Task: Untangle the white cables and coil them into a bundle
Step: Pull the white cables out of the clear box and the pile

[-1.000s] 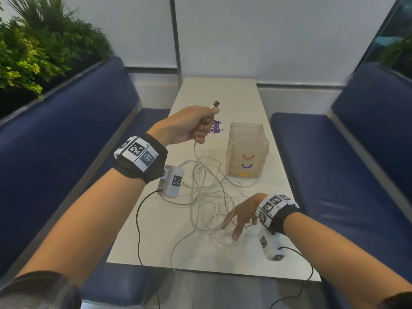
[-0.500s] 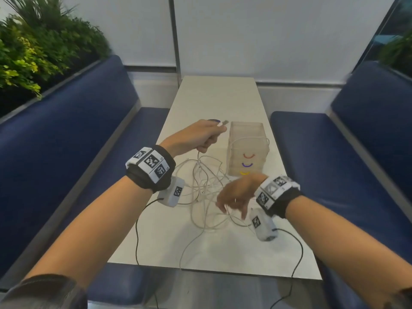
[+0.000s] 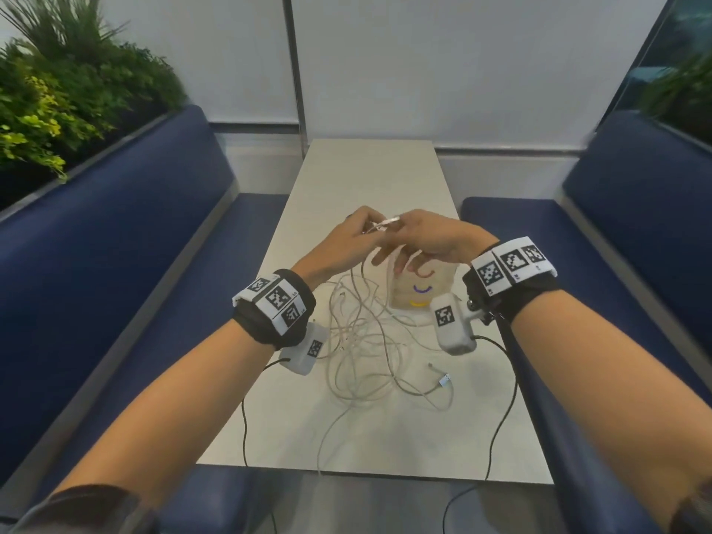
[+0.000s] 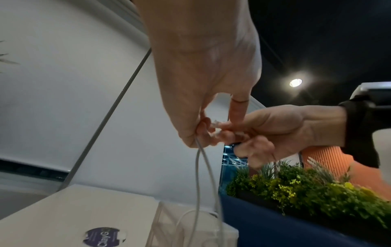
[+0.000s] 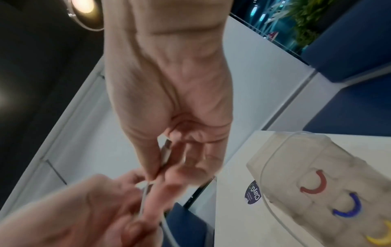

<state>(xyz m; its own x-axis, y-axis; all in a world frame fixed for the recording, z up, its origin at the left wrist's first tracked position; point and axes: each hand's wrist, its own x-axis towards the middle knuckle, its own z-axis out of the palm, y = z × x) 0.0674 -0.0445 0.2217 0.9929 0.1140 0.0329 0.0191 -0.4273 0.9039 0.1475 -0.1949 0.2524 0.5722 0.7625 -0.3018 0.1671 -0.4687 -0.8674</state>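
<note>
A tangle of white cables (image 3: pixel 366 341) lies on the pale table (image 3: pixel 370 175). Both hands meet above it. My left hand (image 3: pixel 370 230) pinches one white cable (image 4: pixel 198 167) just below its end, and two strands hang from its fingers (image 4: pixel 190 133) down to the tangle. My right hand (image 3: pixel 397 225) pinches the same cable's metal USB plug (image 5: pixel 166 149) between thumb and fingers. In the right wrist view my left hand (image 5: pixel 84 208) is blurred at the bottom left. A loose plug (image 3: pixel 445 379) lies at the tangle's right edge.
A clear plastic box (image 3: pixel 420 291) with red, blue and yellow arcs stands on the table under my right hand, with a cable draped over it (image 5: pixel 273 155). A round purple sticker (image 4: pixel 103 236) is on the tabletop. Blue benches (image 3: pixel 127 264) flank the table; plants (image 3: pixel 57 90) sit behind the left one.
My right hand rose from the tangle on the table to my left hand and took hold of the plug end. My left hand moved slightly right and lower.
</note>
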